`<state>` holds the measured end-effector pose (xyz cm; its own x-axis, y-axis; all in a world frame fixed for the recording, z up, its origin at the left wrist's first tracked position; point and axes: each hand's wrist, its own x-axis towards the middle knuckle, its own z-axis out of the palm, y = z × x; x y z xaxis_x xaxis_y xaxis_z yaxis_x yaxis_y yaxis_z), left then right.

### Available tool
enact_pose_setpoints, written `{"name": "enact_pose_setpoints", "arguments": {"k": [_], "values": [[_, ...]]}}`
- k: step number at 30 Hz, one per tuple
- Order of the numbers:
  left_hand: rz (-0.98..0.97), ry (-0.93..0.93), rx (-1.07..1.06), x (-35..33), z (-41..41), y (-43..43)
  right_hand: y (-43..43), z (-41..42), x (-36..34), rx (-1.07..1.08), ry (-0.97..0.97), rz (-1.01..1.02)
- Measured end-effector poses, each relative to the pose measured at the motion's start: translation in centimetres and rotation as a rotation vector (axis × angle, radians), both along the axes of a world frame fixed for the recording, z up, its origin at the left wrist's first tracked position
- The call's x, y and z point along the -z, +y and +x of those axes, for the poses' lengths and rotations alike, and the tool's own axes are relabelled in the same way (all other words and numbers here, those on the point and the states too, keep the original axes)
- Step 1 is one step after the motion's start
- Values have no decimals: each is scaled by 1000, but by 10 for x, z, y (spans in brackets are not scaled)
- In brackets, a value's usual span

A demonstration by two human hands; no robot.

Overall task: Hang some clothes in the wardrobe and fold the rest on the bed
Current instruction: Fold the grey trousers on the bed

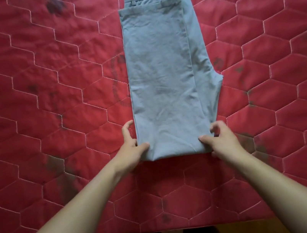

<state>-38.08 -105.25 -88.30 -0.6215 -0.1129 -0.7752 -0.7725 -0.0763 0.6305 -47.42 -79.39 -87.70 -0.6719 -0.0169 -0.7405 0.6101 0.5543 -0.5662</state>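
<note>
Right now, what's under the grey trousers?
The red quilted bedspread; the folded grey trousers lie flat on it. Anything else beneath is covered by the fabric, so unknown.

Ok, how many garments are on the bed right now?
1: the grey trousers, folded lengthwise, lying mid-bed on the red quilt, with the left hand and right hand at their near corners. More could lie outside the frame.

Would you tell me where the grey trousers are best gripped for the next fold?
Pinch the grey trousers at their two near corners, coming from the near side of the bed, left hand and right hand one each. They lie flat and long, waistband far, so the folded near edge should lift evenly.
</note>
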Motion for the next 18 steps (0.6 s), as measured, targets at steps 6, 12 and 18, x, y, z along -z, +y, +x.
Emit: {"name": "enact_pose_setpoints", "arguments": {"k": [6, 12, 18], "values": [[216, 16, -80, -45, -42, -46, -2, -74, -54, -126, -156, -394], [51, 250, 117, -61, -101, -93, -1, -169, -81, -287, -451, -670], [-155, 234, 139, -14, -117, -79, -31, -178, -38, -819, 256, 185]]}}
